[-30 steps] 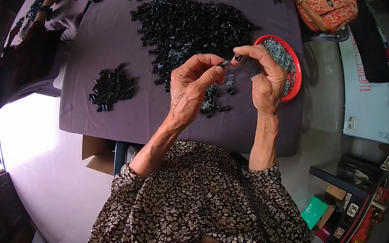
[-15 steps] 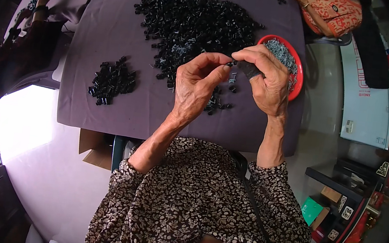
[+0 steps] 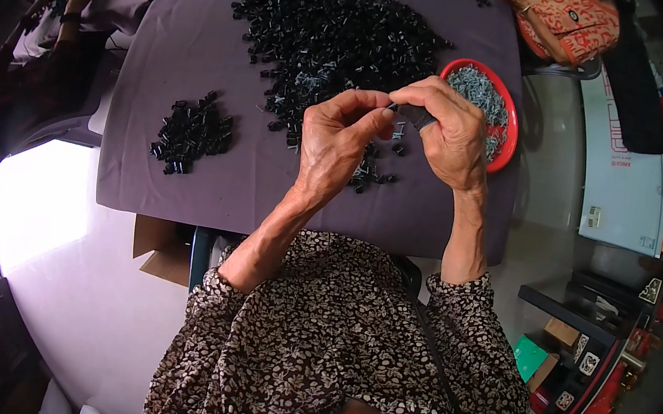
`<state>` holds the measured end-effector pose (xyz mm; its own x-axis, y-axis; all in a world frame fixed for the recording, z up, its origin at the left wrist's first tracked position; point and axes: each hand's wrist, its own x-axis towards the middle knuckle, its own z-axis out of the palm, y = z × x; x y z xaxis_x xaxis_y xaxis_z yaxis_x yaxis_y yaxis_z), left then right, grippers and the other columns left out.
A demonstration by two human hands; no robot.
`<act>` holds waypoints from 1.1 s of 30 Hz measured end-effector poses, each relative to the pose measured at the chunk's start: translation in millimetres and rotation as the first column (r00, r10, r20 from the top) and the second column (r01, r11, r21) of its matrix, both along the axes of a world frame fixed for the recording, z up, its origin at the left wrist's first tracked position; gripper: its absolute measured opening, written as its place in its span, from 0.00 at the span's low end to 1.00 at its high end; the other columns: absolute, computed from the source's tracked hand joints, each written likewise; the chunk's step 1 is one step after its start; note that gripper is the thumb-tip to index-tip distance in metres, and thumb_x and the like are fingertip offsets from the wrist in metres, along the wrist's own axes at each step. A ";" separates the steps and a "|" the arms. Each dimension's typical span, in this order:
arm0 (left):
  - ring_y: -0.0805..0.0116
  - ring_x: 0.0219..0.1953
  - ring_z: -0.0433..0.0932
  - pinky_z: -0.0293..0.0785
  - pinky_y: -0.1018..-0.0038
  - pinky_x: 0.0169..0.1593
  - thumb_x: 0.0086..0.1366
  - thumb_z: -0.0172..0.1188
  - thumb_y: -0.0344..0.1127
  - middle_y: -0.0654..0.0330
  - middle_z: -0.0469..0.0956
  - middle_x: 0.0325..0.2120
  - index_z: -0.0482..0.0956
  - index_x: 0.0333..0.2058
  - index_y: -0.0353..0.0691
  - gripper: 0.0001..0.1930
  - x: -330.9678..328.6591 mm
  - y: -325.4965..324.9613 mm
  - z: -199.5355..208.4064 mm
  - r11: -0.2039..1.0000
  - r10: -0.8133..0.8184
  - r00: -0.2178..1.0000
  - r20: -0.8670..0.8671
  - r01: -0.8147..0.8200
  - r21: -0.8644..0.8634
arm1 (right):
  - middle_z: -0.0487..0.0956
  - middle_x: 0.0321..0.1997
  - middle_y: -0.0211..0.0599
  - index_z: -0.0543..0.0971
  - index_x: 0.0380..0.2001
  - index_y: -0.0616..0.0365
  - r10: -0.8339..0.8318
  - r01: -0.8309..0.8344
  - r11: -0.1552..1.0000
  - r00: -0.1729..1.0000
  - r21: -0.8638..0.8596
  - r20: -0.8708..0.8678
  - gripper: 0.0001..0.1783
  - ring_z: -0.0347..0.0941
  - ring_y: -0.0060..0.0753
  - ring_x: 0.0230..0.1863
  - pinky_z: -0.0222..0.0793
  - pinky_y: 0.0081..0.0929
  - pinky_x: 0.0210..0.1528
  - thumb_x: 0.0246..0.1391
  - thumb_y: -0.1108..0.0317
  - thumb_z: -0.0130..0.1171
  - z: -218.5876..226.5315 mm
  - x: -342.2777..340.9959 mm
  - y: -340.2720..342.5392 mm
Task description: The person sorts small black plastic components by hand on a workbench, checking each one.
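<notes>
Over the near side of the table, my left hand (image 3: 330, 139) pinches a small black plastic piece (image 3: 392, 108) between thumb and forefinger. My right hand (image 3: 454, 135) meets it from the right, forefinger tip at the piece and the other fingers curled in. Something dark shows between its thumb and forefinger, too unclear to name. Beyond both hands spreads a large pile of black plastic pieces (image 3: 336, 34), with small silver screw-like parts (image 3: 310, 82) lying on it. A few more silver parts (image 3: 399, 130) lie on the cloth just below my fingertips.
A red tray (image 3: 512, 122) of silver screw-like parts stands right of my right hand. On the left sits a smaller heap of black pieces (image 3: 191, 133). Purple cloth (image 3: 184, 197) covers the table. Other people's arms (image 3: 74, 14) show at far left and far right (image 3: 535, 29).
My right hand has shifted slightly left, its forefinger closer over the black piece. My left hand stays nearly in place. At far left, the other person's arm has moved.
</notes>
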<state>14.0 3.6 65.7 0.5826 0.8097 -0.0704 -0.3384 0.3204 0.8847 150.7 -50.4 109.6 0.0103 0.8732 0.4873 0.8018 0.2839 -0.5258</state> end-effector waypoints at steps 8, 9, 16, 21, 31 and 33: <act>0.75 0.24 0.75 0.72 0.80 0.32 0.56 0.58 0.29 0.60 0.76 0.23 0.76 0.33 0.30 0.09 1.1 7.4 -12.6 0.985 -0.111 0.993 0.045 0.116 -0.129 | 0.76 0.29 0.35 0.75 0.30 0.60 -0.006 -0.014 0.989 0.990 -0.144 -0.140 0.20 0.74 0.31 0.31 0.69 0.25 0.33 0.31 0.88 0.44 -11.9 7.1 1.2; 0.75 0.24 0.75 0.72 0.80 0.32 0.55 0.59 0.30 0.60 0.76 0.23 0.76 0.33 0.30 0.09 1.0 8.3 -16.6 0.973 -0.133 0.988 0.079 0.145 -0.180 | 0.76 0.29 0.35 0.74 0.32 0.60 -0.004 -0.023 0.983 0.989 -0.180 -0.147 0.20 0.74 0.30 0.32 0.69 0.22 0.36 0.32 0.87 0.46 -15.1 8.0 0.5; 0.76 0.26 0.74 0.72 0.80 0.32 0.55 0.59 0.32 0.61 0.76 0.25 0.76 0.31 0.32 0.09 7.1 6.5 -31.9 0.949 -0.067 0.993 0.096 0.093 -0.302 | 0.72 0.31 0.40 0.71 0.36 0.63 -0.055 0.085 0.992 0.951 -0.088 0.304 0.22 0.68 0.41 0.35 0.66 0.34 0.39 0.28 0.81 0.54 -26.5 -1.6 -2.1; 0.77 0.26 0.72 0.69 0.82 0.32 0.55 0.59 0.31 0.63 0.75 0.25 0.77 0.30 0.33 0.07 8.7 3.2 -38.1 0.936 -0.063 0.996 0.070 0.083 -0.343 | 0.71 0.30 0.42 0.70 0.35 0.65 -0.024 0.088 0.987 0.911 -0.137 0.412 0.21 0.68 0.42 0.35 0.65 0.34 0.40 0.28 0.80 0.55 -32.0 -4.1 -3.0; 0.79 0.29 0.72 0.69 0.81 0.37 0.56 0.59 0.35 0.64 0.75 0.26 0.76 0.30 0.34 0.09 1.3 -4.4 -55.5 0.939 -0.197 0.980 -0.019 0.183 -0.290 | 0.67 0.24 0.37 0.68 0.23 0.59 -0.021 0.098 0.985 0.887 -0.142 0.460 0.14 0.65 0.38 0.30 0.61 0.33 0.35 0.26 0.75 0.58 -55.5 -7.1 -14.0; 0.79 0.28 0.71 0.68 0.82 0.36 0.57 0.58 0.34 0.65 0.75 0.25 0.76 0.30 0.34 0.08 -1.1 -7.8 -58.2 0.934 -0.193 0.981 -0.014 0.180 -0.309 | 0.67 0.24 0.37 0.68 0.21 0.58 0.000 0.076 0.985 0.895 -0.152 0.447 0.13 0.65 0.38 0.30 0.61 0.33 0.35 0.26 0.74 0.58 -61.6 -8.1 -17.4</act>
